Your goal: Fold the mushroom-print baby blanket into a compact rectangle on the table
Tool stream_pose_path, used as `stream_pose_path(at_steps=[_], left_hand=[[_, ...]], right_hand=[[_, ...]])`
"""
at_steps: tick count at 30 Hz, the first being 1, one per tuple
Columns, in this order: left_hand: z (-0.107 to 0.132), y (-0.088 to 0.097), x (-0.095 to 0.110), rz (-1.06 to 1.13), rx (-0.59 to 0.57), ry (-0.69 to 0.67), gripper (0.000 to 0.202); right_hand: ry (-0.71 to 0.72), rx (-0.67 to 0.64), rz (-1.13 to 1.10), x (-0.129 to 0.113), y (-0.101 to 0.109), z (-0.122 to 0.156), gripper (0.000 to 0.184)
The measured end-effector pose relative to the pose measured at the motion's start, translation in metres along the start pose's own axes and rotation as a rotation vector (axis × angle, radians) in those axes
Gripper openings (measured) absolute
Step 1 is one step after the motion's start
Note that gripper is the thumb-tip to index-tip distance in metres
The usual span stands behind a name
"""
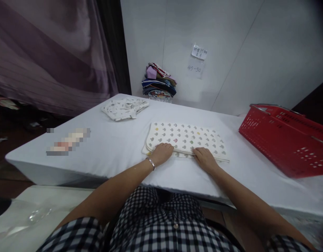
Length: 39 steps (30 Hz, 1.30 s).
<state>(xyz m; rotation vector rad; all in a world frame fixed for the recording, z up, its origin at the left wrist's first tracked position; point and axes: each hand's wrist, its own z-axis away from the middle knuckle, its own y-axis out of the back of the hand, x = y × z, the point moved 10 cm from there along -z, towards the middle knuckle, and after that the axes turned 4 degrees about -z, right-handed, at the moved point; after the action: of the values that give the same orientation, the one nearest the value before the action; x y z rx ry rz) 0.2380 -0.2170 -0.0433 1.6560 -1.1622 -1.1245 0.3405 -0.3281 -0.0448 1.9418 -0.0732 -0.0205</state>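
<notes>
A white cloth (pixel 187 136) with rows of small grey, yellow, red and green motifs lies folded into a long rectangle on the white-covered table (pixel 111 143). My left hand (pixel 163 154), with a silver bracelet at the wrist, grips the cloth's near edge left of its middle. Farther right along that same edge, my right hand (pixel 204 158) has its fingers curled over the layers. Both thumbs are mostly hidden. A lower layer sticks out a little at the left and right corners. Behind and to the left rests a folded white printed garment (pixel 122 109).
A red plastic basket (pixel 284 140) with metal handles stands at the table's right. A stack of folded clothes (pixel 158 84) sits by the back wall, near paper notes (pixel 198 52). A pixelated item (pixel 68 141) lies at left. A purple curtain (pixel 59 45) hangs beyond.
</notes>
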Motion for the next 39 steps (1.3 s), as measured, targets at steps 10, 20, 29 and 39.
stream_pose_path(at_steps=[10,20,29,39], left_hand=[[0.007,0.01,0.009,0.014,0.059,-0.029,0.028],[0.002,0.014,0.026,-0.064,0.106,-0.172,0.017],[0.006,0.004,0.023,-0.095,0.103,-0.115,0.021],[0.012,0.005,0.023,-0.083,0.096,-0.116,0.014]], right_hand=[[-0.008,-0.002,-0.023,0.005,-0.007,0.005,0.027],[0.001,0.013,-0.096,0.004,0.0,0.002,0.029],[0.132,0.126,-0.03,-0.021,-0.005,-0.002,0.026],[0.144,0.076,-0.025,-0.018,-0.018,0.0,0.03]])
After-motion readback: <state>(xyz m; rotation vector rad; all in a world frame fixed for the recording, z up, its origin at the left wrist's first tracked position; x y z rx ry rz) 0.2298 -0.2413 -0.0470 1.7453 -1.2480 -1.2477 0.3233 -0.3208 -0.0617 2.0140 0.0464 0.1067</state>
